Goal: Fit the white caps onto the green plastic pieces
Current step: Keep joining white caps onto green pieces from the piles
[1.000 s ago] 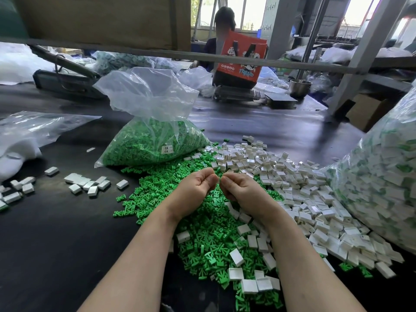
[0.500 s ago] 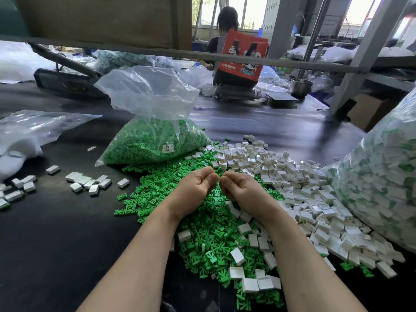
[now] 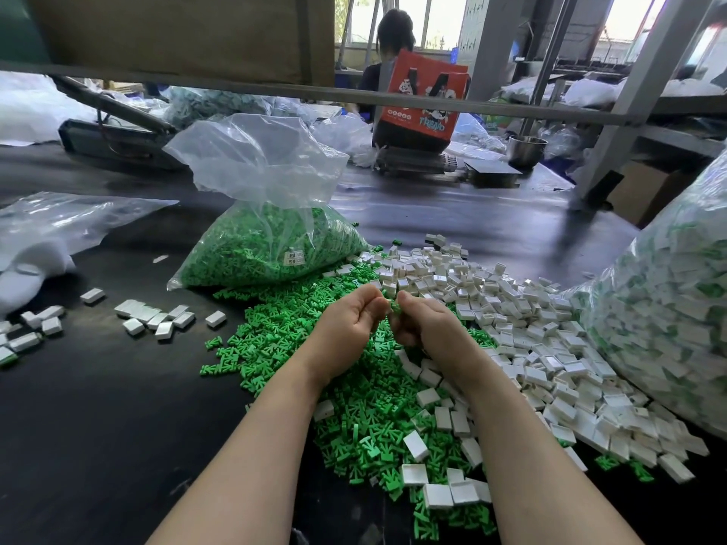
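Over the loose green heap mid-worktop, the left hand point(image 3: 346, 328) stays curled; whether it holds a cap is hidden. A green piece point(image 3: 393, 306), unseen a second ago, now shows pinched by the right hand point(image 3: 427, 328), so fitting seems underway. White caps point(image 3: 511, 308) lie rightward.

Bright daylight from rear windows point(image 3: 393, 21), blown-out glare, wide-angle edge distortion

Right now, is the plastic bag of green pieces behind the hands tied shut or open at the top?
Open. The bag of green pieces has a loose, untied mouth of crumpled clear plastic standing above the green fill.
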`<state>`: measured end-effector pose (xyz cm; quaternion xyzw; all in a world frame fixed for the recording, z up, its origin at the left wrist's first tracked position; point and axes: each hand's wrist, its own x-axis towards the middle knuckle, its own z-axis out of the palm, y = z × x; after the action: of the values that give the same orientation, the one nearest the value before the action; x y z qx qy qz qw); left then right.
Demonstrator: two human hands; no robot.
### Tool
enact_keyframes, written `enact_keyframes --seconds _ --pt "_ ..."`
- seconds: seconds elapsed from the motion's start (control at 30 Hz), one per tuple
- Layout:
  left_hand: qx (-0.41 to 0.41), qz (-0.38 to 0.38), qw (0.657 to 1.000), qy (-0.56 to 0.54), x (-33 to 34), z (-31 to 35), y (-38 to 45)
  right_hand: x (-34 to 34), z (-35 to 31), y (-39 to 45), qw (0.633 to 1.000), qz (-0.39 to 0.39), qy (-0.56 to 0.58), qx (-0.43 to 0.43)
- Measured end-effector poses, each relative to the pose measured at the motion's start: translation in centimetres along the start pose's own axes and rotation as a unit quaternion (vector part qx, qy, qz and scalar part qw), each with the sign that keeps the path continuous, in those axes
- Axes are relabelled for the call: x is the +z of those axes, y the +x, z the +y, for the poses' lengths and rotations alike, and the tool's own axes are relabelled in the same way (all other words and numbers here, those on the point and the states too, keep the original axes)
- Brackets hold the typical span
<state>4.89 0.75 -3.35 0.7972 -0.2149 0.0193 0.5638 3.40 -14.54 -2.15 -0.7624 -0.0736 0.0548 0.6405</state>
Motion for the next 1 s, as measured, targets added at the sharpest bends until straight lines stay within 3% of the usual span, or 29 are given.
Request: enact_keyframes --seconds 0.17,0.27,0.53,1.0 --pt "0.027 0.027 0.999 0.022 0.07 -0.08 0.09 -0.02 -0.24 0.06 1.0 0.026 0.007 0.011" --pt "0.001 0.045 0.999 -0.012 -0.05 -0.07 0.11 -0.33 -0.31 0.01 1.0 0.01 0.013 -0.016" --pt "-0.031 0.014 0.996 -0.077 -0.23 0.12 0.12 -0.27 0.25 0.16 0.998 0.006 0.038 -0.058" --pt "-0.028 -0.01 0.998 -0.059 -0.49 -0.16 0.08 -0.49 0.35 0.18 0.997 -0.016 -0.02 -0.067"
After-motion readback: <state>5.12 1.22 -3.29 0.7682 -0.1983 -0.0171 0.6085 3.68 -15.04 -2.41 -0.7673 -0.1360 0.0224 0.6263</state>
